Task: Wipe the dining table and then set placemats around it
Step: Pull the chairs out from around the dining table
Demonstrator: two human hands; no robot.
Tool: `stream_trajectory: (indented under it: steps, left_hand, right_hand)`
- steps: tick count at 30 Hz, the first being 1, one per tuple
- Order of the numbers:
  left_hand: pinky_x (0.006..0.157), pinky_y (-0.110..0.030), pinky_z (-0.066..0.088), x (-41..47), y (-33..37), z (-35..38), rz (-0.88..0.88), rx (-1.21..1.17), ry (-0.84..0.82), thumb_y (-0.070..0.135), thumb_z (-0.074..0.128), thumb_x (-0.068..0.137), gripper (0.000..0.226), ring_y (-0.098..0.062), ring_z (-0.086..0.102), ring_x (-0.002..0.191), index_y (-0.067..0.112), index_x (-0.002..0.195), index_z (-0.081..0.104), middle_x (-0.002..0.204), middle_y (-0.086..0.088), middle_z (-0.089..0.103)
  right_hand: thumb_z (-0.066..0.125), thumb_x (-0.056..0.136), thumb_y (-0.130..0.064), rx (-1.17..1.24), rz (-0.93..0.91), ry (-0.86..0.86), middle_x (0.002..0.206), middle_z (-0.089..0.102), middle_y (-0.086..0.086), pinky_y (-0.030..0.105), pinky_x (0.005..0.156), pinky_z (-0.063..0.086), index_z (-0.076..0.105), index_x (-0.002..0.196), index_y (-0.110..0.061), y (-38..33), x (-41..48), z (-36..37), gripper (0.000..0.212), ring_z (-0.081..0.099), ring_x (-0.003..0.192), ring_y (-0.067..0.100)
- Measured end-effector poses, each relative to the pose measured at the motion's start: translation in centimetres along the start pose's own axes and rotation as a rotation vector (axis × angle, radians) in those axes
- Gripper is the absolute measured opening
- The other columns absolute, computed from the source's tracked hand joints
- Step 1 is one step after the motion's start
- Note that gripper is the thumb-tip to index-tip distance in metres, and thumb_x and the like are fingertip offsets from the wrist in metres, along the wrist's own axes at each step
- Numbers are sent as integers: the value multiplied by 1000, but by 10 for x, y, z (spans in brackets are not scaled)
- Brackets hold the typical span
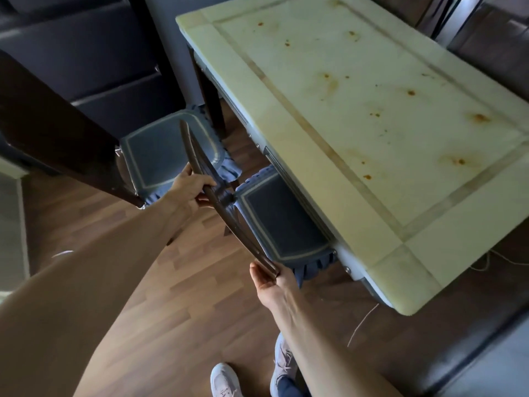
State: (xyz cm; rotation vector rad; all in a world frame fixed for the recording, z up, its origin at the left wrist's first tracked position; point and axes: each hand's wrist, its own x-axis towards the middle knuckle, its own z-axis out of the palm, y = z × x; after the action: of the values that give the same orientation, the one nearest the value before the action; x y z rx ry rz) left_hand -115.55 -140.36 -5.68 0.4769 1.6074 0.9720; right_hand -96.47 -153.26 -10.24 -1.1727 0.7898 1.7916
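Observation:
The dining table [286, 156] has a pale cream stone top marked with several orange-brown stains, and nothing stands on it. A dark wooden chair with a blue cushion [282, 222] sits partly tucked under the table's near long side. My left hand [190, 189] grips the upper part of that chair's curved back rail [229, 216]. At the rail's lower end my right hand [267, 279] holds it. No cloth or placemat is in view.
A second chair with a blue cushion [160, 156] stands to the left, its tall dark back [57, 133] close to me. A dark sofa [94, 61] lies behind it. Wood floor [177, 305] spreads below, with my shoes [226, 379] and a thin cord [362, 325].

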Motion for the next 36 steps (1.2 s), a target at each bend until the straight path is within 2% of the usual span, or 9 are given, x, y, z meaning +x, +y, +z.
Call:
stream_trajectory:
  steps: [5, 9, 13, 16, 19, 23, 27, 32, 36]
  left_hand:
    - [54, -44, 56, 12, 3, 45, 8, 9, -17, -11, 56, 71, 37, -20, 61, 43, 23, 86, 53, 50, -2, 60]
    - [44, -36, 55, 15, 1, 74, -4, -22, -20, -13, 56, 73, 40, -18, 62, 42, 23, 90, 55, 49, -1, 59]
    - [44, -35, 55, 18, 3, 101, -5, -19, -30, -13, 56, 75, 43, -15, 59, 39, 21, 101, 54, 49, -2, 56]
    - [43, -34, 54, 21, 8, 111, 9, 4, -19, -12, 56, 74, 38, -15, 55, 36, 19, 94, 52, 56, -3, 49]
    - [43, -35, 54, 21, 11, 115, 6, 18, -17, -11, 58, 74, 37, -15, 56, 37, 21, 92, 53, 52, -2, 52]
    - [43, -32, 52, 21, 12, 113, 1, 15, 3, -10, 58, 75, 36, -13, 56, 38, 23, 86, 53, 56, -3, 50]
    - [43, -27, 50, 22, 2, 104, 0, 12, 16, -9, 57, 76, 40, -11, 52, 37, 23, 99, 54, 52, 0, 50]
    - [45, -28, 52, 20, 0, 102, 31, 13, -25, -5, 57, 81, 43, -11, 60, 43, 21, 114, 52, 65, -5, 55]
    - [42, -25, 50, 13, -2, 102, 51, 38, -36, -5, 55, 84, 41, -12, 58, 40, 22, 115, 48, 67, -7, 55]
  right_hand:
    - [42, 90, 2, 6, -32, -1, 80, 56, 18, 32, 46, 54, 56, 83, 5, -43, 2, 5, 15, 55, 69, 30]
    - [41, 91, 1, -1, -52, -5, 83, 56, 19, 33, 47, 54, 56, 86, 5, -70, 4, 3, 16, 55, 71, 31]
    - [42, 92, 0, 7, -58, 5, 84, 56, 19, 36, 47, 54, 56, 89, 4, -97, 7, 2, 15, 56, 72, 32]
    - [43, 92, 0, -7, -44, 3, 82, 58, 20, 37, 51, 55, 56, 90, 6, -108, 6, 4, 15, 57, 71, 32]
    - [44, 91, 0, -11, -34, 4, 80, 59, 20, 37, 51, 55, 57, 90, 6, -112, 6, 5, 15, 58, 71, 31]
    - [42, 92, -1, -14, -43, -10, 86, 57, 21, 36, 48, 54, 55, 107, 3, -111, 9, 5, 21, 57, 74, 32]
    - [43, 92, -1, -24, -41, 9, 89, 57, 21, 38, 43, 53, 52, 119, -2, -102, 16, 0, 28, 56, 76, 33]
    - [43, 92, -3, -66, -45, -17, 87, 58, 20, 38, 50, 55, 57, 97, 4, -101, 15, -4, 16, 58, 75, 32]
    - [46, 92, -4, -103, -80, -23, 63, 64, 18, 35, 56, 56, 58, 82, 5, -96, 12, -6, 18, 59, 70, 29]
